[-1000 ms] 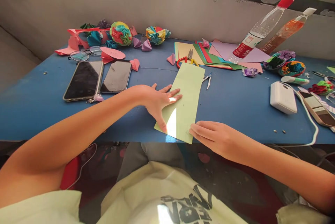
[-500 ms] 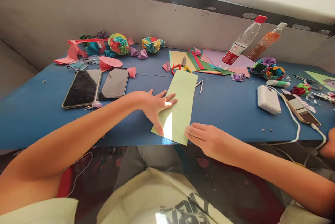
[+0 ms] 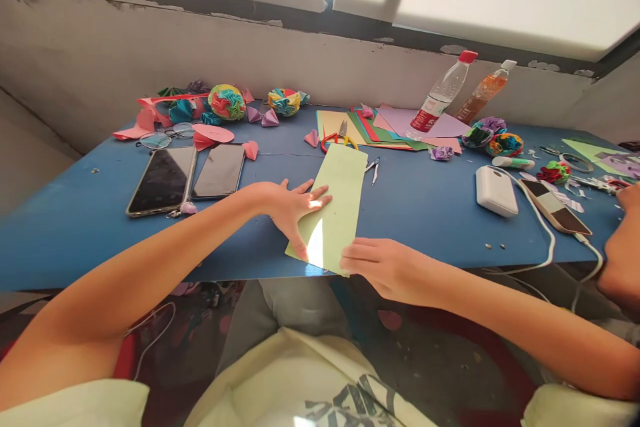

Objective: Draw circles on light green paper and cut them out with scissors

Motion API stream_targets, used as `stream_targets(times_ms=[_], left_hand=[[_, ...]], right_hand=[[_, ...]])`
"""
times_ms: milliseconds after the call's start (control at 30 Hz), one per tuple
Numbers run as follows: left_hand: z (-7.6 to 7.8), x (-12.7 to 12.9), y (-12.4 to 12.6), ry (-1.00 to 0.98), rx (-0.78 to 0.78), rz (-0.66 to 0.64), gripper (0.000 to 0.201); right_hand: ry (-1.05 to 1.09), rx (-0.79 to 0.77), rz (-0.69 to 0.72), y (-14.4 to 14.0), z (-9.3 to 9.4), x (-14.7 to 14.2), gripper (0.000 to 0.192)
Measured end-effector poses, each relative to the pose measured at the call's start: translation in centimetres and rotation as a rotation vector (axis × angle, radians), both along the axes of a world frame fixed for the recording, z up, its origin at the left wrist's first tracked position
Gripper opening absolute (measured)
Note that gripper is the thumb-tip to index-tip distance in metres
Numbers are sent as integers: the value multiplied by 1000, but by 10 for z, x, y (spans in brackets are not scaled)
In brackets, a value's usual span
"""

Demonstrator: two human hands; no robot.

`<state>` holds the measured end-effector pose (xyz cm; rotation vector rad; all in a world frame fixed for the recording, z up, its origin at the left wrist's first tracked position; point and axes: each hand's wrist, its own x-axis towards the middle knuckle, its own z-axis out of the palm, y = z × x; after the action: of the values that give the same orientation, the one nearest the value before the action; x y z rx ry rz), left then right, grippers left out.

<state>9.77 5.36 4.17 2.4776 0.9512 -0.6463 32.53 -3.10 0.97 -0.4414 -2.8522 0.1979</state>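
A long strip of light green paper lies on the blue table, its near end close to the front edge. My left hand is spread flat over the paper's left side, fingers apart, pressing on it. At the lower right corner, my right hand has its fingers closed on the paper's edge. The fingertips partly hide that corner. Just beyond the strip's far end are scissors with red and yellow handles. A small drawing compass lies to the right of the strip.
Two phones lie left, near glasses and paper balls. Coloured sheets and two bottles are at the back. On the right are a white power bank, a cabled phone and another person's hand.
The view has shifted slightly, and more of the other person's arm shows at right. My right hand has slid a little along the paper's corner; my left hand stays on the sheet.
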Motion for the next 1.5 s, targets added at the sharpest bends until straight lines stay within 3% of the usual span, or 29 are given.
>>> stream_targets(times_ms=[67, 200, 267, 333, 400, 467, 500, 533, 600, 633, 700, 733, 767, 833, 933, 967, 1100, 1200, 1300, 1500], left_hand=[[0, -2, 1, 0, 11, -8, 121], [-12, -3, -5, -95, 91, 18, 96], [-23, 3, -24, -190, 190, 67, 81], [-31, 13, -56, -313, 326, 132, 82], [-31, 27, -95, -462, 253, -55, 79], [-21, 38, -123, -600, 44, -334, 56], [-14, 41, -129, -634, -18, -412, 50], [-8, 42, -129, -650, -6, -405, 48], [-2, 41, -116, -614, 147, -256, 47], [-4, 41, -107, -545, 260, -99, 48], [-16, 45, -95, -393, 448, 213, 62], [-25, 50, -94, -407, 496, 244, 69], [-34, 55, -98, -478, 466, 110, 74], [-48, 66, -115, -663, 258, -362, 62], [-49, 71, -135, -706, 182, -558, 43], [-46, 68, -135, -710, 218, -523, 44], [-42, 40, -116, -584, 589, -12, 68], [-55, 23, -108, -507, 642, -72, 80], [-62, 17, -107, -593, 652, -146, 56], [-36, 18, -97, -692, 668, -198, 25]], right_hand=[[175, -130, -96, 23, 5, -1, 24], [377, -456, -553, 88, 2, -14, 16], [412, -570, -704, 110, -6, -23, 17], [469, -555, -769, 120, -15, -30, 16], [521, -553, -780, 122, -22, -32, 18], [554, -591, -767, 122, -27, -31, 20], [566, -612, -756, 122, -29, -30, 21], [582, -628, -748, 122, -30, -29, 22], [620, -648, -735, 124, -31, -28, 21], [642, -661, -732, 126, -32, -28, 20], [661, -693, -715, 129, -33, -29, 18], [656, -722, -708, 131, -33, -29, 17], [668, -744, -703, 133, -33, -29, 16], [673, -767, -694, 134, -34, -29, 16], [692, -778, -681, 131, -32, -27, 17], [701, -790, -673, 130, -30, -27, 17], [712, -835, -659, 128, -22, -26, 22], [709, -805, -694, 132, -20, -22, 21], [719, -798, -698, 136, -23, -19, 18], [659, -738, -755, 149, -22, -9, 24]])
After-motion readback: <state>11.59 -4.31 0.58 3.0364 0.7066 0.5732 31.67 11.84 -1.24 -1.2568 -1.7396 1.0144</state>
